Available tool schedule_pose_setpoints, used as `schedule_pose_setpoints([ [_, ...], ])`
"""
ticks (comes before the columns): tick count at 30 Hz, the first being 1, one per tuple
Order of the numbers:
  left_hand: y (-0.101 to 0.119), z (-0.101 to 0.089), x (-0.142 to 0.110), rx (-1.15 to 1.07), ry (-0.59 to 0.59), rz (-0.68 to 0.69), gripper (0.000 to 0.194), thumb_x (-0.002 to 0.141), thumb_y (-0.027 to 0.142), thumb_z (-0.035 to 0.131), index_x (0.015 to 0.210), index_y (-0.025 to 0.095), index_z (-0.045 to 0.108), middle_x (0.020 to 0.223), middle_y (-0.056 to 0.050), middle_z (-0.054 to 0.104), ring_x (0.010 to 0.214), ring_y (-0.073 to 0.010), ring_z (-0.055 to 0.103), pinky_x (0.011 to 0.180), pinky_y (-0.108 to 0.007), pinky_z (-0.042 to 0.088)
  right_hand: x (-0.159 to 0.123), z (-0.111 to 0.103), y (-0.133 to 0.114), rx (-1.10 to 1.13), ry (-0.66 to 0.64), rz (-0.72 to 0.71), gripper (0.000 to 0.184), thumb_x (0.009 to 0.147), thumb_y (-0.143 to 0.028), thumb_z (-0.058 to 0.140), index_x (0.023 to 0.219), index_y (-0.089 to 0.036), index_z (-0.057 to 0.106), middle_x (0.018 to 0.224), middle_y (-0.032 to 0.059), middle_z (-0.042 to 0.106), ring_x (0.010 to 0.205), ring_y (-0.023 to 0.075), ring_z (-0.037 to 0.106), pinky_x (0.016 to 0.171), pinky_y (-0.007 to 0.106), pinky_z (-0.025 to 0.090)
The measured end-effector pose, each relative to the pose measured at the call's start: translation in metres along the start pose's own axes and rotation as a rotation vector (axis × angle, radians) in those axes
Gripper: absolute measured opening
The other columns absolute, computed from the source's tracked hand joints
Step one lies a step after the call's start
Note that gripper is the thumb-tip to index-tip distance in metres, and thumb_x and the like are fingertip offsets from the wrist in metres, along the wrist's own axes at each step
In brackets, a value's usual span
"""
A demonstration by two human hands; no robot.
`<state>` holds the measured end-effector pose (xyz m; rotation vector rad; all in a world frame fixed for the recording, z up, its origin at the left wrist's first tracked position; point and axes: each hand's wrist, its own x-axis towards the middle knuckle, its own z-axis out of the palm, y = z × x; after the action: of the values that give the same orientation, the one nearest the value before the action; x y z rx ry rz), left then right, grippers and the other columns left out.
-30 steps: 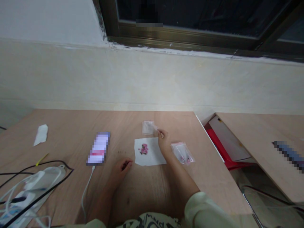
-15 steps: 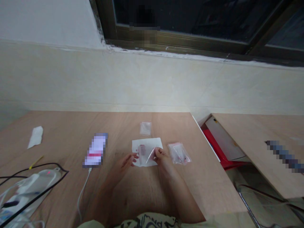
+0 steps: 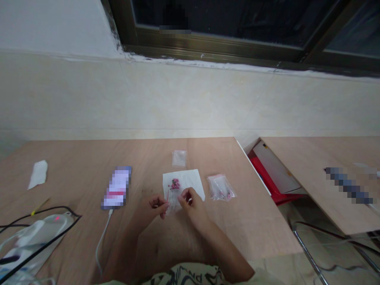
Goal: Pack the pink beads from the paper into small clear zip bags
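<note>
A small clear plastic zip bag (image 3: 173,204) is stretched between my hands, over the near edge of a white sheet of paper (image 3: 190,180). The fingers of my left hand (image 3: 158,207) pinch the bag's left side. On the opposite side, my right hand (image 3: 192,202) grips it between thumb and fingers. Just beyond the bag, a little heap of pink and dark beads (image 3: 175,183) lies on the paper. Whether anything is inside the bag is too small to tell.
Filled clear bags (image 3: 221,187) lie right of the paper, and a flat clear bag (image 3: 179,158) behind it. At left are a charging phone (image 3: 116,187), a power strip (image 3: 44,231) with cables and a white scrap (image 3: 38,174). A gap separates the right-hand table (image 3: 320,158).
The bag has come nearer to me, off the middle of the paper, and the bead heap now shows. My left hand, earlier with fingers apart, has closed on the bag's side.
</note>
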<state>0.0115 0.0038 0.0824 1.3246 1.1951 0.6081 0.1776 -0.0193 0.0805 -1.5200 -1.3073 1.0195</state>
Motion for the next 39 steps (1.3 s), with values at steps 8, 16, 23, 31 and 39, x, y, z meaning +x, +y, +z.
schedule_pose_setpoints([
  [8, -0.008, 0.010, 0.005, 0.030, -0.041, 0.024, 0.025, 0.066, 0.036, 0.057, 0.057, 0.017, 0.044, 0.044, 0.007, 0.047, 0.038, -0.0066, 0.044, 0.039, -0.019, 0.035, 0.007, 0.008, -0.016, 0.015, -0.327, -0.012, 0.015, 0.072, -0.021, 0.046, 0.058, -0.016, 0.047, 0.054, -0.0032, 0.044, 0.054, 0.0095, 0.040, 0.051, 0.021, 0.030],
  [16, -0.004, 0.006, -0.005, -0.044, -0.102, 0.008, 0.022, 0.069, 0.035, 0.054, 0.060, 0.016, 0.048, 0.048, 0.006, 0.048, 0.042, -0.0076, 0.047, 0.043, -0.020, 0.039, 0.007, 0.009, -0.012, 0.135, -0.410, 0.086, 0.016, 0.066, -0.013, 0.044, 0.051, -0.016, 0.042, 0.048, -0.0044, 0.042, 0.047, 0.0073, 0.037, 0.046, 0.020, 0.026],
  [23, 0.011, -0.004, -0.006, 0.241, 0.191, 0.026, 0.019, 0.066, 0.026, 0.050, 0.054, 0.019, 0.039, 0.041, 0.008, 0.044, 0.038, -0.0080, 0.044, 0.042, -0.020, 0.037, 0.006, 0.006, -0.015, -0.011, -0.259, 0.119, 0.013, 0.060, -0.010, 0.044, 0.049, -0.017, 0.041, 0.049, -0.0048, 0.040, 0.048, 0.0075, 0.036, 0.046, 0.020, 0.026],
  [31, 0.015, -0.003, 0.000, 0.467, 0.016, 0.360, 0.039, 0.068, 0.012, 0.042, 0.106, 0.018, 0.048, 0.114, -0.008, 0.053, 0.106, -0.0189, 0.047, 0.092, -0.038, 0.037, 0.010, 0.006, -0.021, 0.051, -0.335, 0.066, 0.012, 0.060, -0.011, 0.044, 0.049, -0.016, 0.044, 0.048, -0.0050, 0.041, 0.048, 0.0072, 0.037, 0.046, 0.019, 0.026],
  [39, 0.016, -0.011, -0.014, 0.471, -0.106, 0.258, 0.051, 0.071, 0.032, 0.054, 0.118, 0.019, 0.039, 0.122, -0.007, 0.048, 0.113, -0.0188, 0.044, 0.096, -0.032, 0.035, 0.017, 0.007, -0.007, 0.250, -0.350, 0.202, 0.020, 0.068, -0.023, 0.042, 0.048, -0.017, 0.045, 0.045, -0.0032, 0.047, 0.042, 0.0074, 0.039, 0.045, 0.020, 0.030],
])
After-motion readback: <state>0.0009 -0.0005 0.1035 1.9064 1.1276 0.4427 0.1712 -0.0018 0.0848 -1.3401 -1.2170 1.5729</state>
